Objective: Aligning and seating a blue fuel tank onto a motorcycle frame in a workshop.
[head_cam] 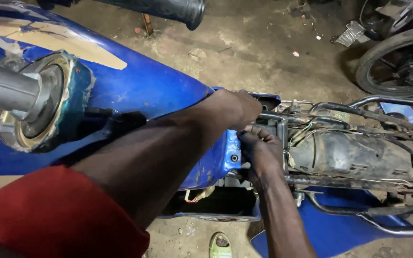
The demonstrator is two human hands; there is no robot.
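A person in a red sleeve point(58, 215) leans over a stripped blue motorcycle, both hands working at the rear end of its fuel tank point(144, 81), where the tank meets the bare frame point(359, 179). The left hand point(235, 107) lies knuckles-up over the tank's rear tip, its fingers curled down out of sight; whether they grip anything cannot be told. The right hand point(261, 150) comes up from below, fingers bent against the frame tubes just behind the tank's mounting tab point(233, 155), a blue bracket with a bolt hole; what it pinches, if anything, is hidden by the hand itself.

The left forearm crosses the tank and blocks much of its rear flank. Near the camera, the open filler neck point(39, 102) sits in a ring of chipped paint with a grey cylinder point(8, 91) standing out of it. With the seat off, a dusty black housing point(354, 155) and loose wires point(302, 134) lie exposed between the frame rails. A handlebar grip point(178, 9) juts in at the top edge. On the dirt floor point(264, 48) a second wheel point(397, 62) stands at right, and a green sandal point(220, 246) shows below.
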